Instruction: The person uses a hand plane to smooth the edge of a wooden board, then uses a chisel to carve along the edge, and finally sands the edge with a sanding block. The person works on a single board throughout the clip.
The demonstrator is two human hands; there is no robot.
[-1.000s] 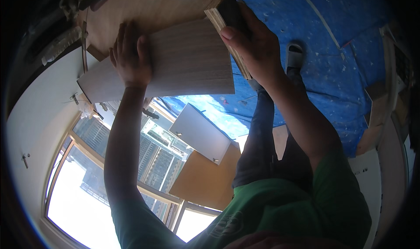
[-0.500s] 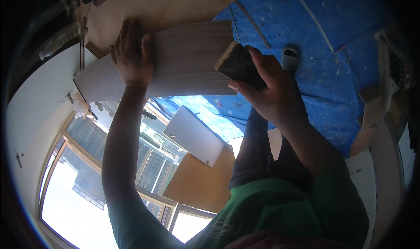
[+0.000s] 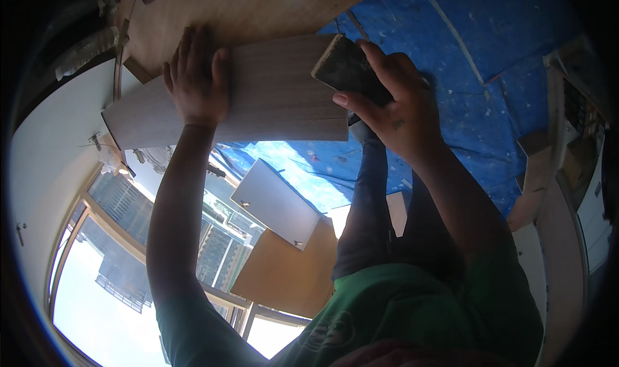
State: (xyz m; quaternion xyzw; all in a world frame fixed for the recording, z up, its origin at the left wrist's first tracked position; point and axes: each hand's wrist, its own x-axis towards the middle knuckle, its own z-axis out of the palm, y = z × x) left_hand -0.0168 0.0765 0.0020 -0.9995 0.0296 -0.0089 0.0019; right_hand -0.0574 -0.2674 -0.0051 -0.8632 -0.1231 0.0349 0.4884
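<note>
A long brown wood-grain panel (image 3: 277, 96) lies across a plywood surface, its near side sticking out past that surface. Fingers stretched out, my left hand (image 3: 198, 83) presses flat on the panel's left part. At the panel's right end, my right hand (image 3: 406, 112) grips a dark rectangular block (image 3: 353, 70) with a rough tan edge, thumb on the near side and fingers on the far side. The block is held tilted against or just over the panel's end edge; whether they touch I cannot tell.
The plywood surface (image 3: 245, 9) spreads beyond the panel. Blue sheeting (image 3: 477, 115) covers the floor, with a thin strip (image 3: 454, 38) on it. Nearer stand a white board with metal fittings (image 3: 277, 199) and a tan board (image 3: 290, 270) by the window. Board pieces (image 3: 536, 154) stand at right.
My right hand has moved the block away from me along the panel's right end. My left hand stays on the panel. The whole view has shifted slightly.
</note>
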